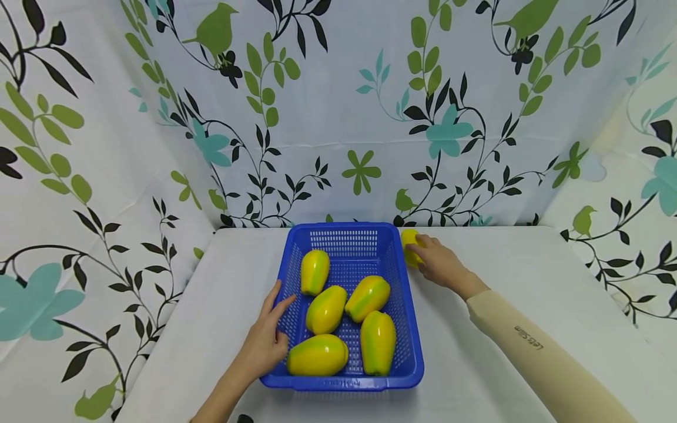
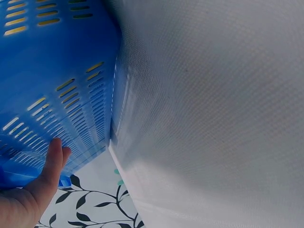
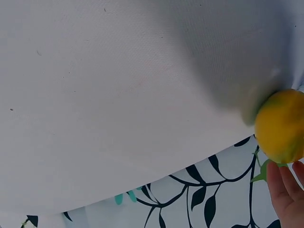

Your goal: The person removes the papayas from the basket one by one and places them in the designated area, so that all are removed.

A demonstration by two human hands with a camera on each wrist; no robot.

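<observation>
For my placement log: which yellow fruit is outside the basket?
The yellow fruit at the right hand, outside the far right corner of the blue basket; the other five fruits lie inside.

Beyond the left hand (image 1: 267, 338) and the right hand (image 1: 441, 263) hung a white fabric backdrop (image 1: 338, 100) printed with green birds, green leaf sprays, black vines and teal flowers. A similarly patterned white fabric side panel (image 1: 113, 188) slanted away to the left of the left hand, and a matching white side panel (image 1: 624, 182), softly creased, stood to the right of the right hand. Below both hands spread a flat white table surface (image 1: 502, 258), finely textured, its straight far edge just beyond the right hand. Soft grey shadow dimmed the surface near the right hand.
</observation>
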